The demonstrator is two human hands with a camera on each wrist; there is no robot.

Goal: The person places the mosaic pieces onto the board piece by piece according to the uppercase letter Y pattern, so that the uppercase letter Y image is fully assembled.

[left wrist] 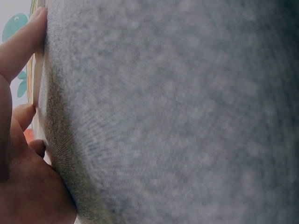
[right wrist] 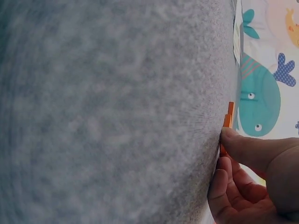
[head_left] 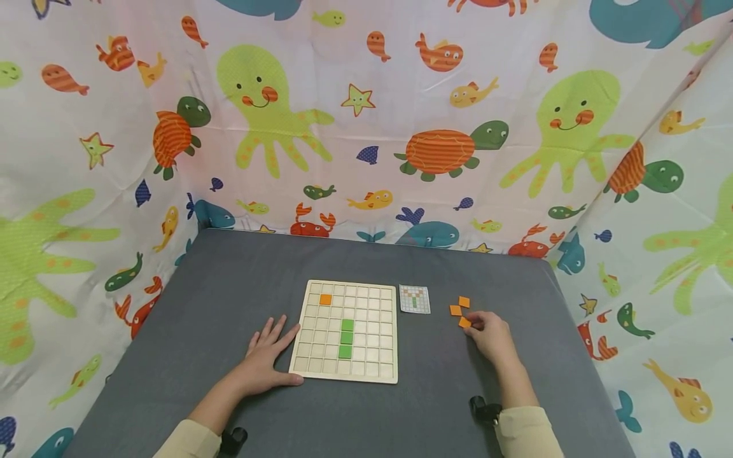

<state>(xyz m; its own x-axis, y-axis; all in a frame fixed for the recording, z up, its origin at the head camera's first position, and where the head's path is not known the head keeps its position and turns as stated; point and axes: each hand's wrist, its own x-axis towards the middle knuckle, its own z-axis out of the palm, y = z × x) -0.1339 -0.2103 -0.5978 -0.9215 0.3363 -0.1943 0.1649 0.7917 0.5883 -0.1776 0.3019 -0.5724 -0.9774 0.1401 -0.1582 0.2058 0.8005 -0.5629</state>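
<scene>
A pale wooden grid board point(head_left: 376, 380) lies on the grey cloth, bearing an orange tile point(head_left: 325, 299) near its upper left and a column of green tiles point(head_left: 345, 351). My left hand point(head_left: 265, 362) is spread flat at the board's left side, index fingertip and thumb touching its edge. To the right of the board, my right hand point(head_left: 491, 336) pinches an orange square tile point(head_left: 464, 322) between thumb and fingers, down at the cloth. Two more orange tiles point(head_left: 455, 310) lie just beyond it. The right wrist view shows the thumb point(right wrist: 243, 147) against the tile's edge.
A small printed pattern card point(head_left: 415, 299) lies between the board and the loose tiles. The grey cloth-covered table point(head_left: 435, 407) ends at a curtain point(head_left: 366, 184) printed with sea animals at the back and sides.
</scene>
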